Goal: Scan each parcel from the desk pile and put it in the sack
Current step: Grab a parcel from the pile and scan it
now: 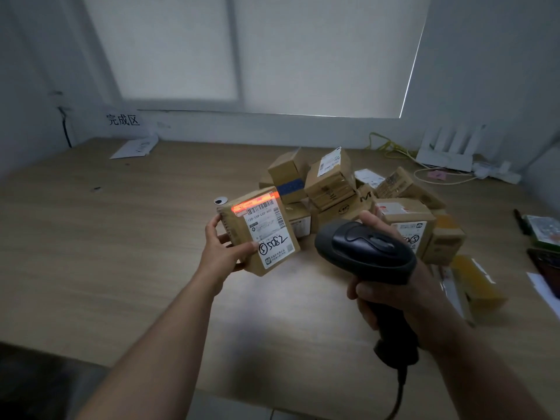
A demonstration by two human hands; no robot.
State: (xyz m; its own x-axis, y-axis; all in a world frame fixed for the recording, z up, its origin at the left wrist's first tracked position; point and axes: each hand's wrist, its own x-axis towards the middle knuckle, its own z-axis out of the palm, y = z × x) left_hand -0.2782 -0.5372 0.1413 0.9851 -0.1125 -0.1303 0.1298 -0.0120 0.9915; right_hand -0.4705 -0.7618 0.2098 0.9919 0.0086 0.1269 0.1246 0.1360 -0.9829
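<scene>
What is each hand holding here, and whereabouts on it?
The left hand grips a cardboard parcel by its lower left side, with the thumb on the label face. The right hand grips the black scanner round its handle.

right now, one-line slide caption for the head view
Left hand holds a parcel in the red beam of the scanner gripped by the right hand.

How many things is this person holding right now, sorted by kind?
parcel, gripped in the left hand: 1
scanner, gripped in the right hand: 1
Total: 2
The boxes in the desk pile overlap too much to count.
</scene>
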